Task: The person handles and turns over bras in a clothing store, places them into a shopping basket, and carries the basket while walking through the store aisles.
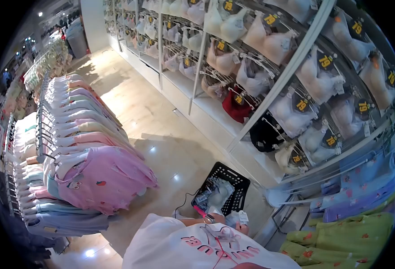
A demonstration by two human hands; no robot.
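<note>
My left hand (217,218) is low in the middle, partly covered by my white printed shirt, with its fingers hidden. By its wrist is a narrow pink thing (200,211) whose kind I cannot make out. My right hand (242,228) shows just past the shirt's edge, its fingers curled at a pale garment (232,218) with a white tag (243,217). In front of both hands a black perforated basket (239,183) stands on the floor, holding pale bras (220,193) on hangers. A thin black cord (185,200) loops out beside the basket.
On the left, a rack holds several pastel tops, a pink printed top (112,179) foremost. Wall racks of bras (251,80) with yellow "79" signs run along the right. Green printed clothes (341,237) hang at lower right. Tiled floor (161,148) lies between the racks.
</note>
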